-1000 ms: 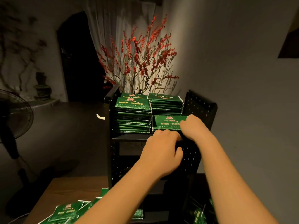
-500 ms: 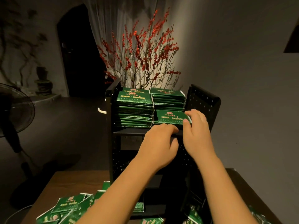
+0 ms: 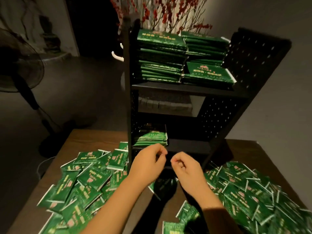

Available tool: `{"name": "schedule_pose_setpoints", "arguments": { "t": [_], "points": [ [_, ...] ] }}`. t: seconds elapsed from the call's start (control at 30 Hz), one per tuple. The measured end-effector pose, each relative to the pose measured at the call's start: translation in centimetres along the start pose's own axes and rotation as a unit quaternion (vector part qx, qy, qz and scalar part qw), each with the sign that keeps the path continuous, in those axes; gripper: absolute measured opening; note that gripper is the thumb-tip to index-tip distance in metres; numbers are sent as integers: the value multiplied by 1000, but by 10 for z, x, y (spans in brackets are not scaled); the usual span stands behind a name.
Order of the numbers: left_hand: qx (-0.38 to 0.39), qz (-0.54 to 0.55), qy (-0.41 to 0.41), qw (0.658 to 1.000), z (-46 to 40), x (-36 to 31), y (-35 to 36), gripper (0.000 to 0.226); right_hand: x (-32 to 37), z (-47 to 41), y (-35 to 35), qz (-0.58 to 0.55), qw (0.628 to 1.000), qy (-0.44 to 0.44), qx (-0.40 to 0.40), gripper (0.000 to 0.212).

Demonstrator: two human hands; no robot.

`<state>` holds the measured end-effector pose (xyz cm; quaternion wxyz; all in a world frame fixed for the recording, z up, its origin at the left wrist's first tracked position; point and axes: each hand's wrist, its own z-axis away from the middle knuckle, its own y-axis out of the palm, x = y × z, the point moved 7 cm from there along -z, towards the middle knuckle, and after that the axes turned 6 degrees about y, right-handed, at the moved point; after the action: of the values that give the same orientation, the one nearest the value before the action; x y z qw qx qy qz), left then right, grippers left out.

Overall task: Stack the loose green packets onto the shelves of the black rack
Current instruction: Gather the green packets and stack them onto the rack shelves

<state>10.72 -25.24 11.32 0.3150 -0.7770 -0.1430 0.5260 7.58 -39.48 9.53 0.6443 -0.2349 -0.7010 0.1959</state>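
Left hand (image 3: 148,160): in the air just in front of the bottom shelf, fingers loosely curled, holding nothing.
Right hand (image 3: 184,164): close beside the left one, fingers loosely curled too, with nothing in it.
Black rack (image 3: 253,68): stands on the wooden table (image 3: 94,137). Its top shelf has tall piles of packets (image 3: 162,56). A short pile (image 3: 152,137) sits on the left of the bottom shelf. The middle shelf looks bare.
Loose green packets (image 3: 81,183): lots lie in messy heaps on the table, left and right of the rack.
Step now: it looks like time to pick up more packets.
How to do it well: take a small bunch from one heap, tap the edges so they line up, then lay them flat and square on a pile or a bare shelf.
Watch out: a crooked pile could slide off.
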Motion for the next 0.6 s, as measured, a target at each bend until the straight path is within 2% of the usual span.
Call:
{"name": "schedule_pose_setpoints", "arguments": {
  "t": [0.1,0.2,0.27,0.37,0.47,0.6],
  "points": [
    [50,-4,-86,995,29,52,32,11,-59,10,39,50,989,97,99,16],
    [113,-37,-119,986,58,86,61,9,-101,15,73,131,969,133,160,11],
    [193,-97,-111,970,79,101,83,27,-124,18,94,176,952,162,193,12],
    [318,-193,-124,920,119,123,107,52,-152,24,118,226,924,199,235,28],
    [349,-223,-126,901,145,143,116,56,-161,27,130,247,910,212,258,38],
    [338,-223,-125,906,156,155,116,53,-162,30,137,261,903,210,269,50]
  ]
}}
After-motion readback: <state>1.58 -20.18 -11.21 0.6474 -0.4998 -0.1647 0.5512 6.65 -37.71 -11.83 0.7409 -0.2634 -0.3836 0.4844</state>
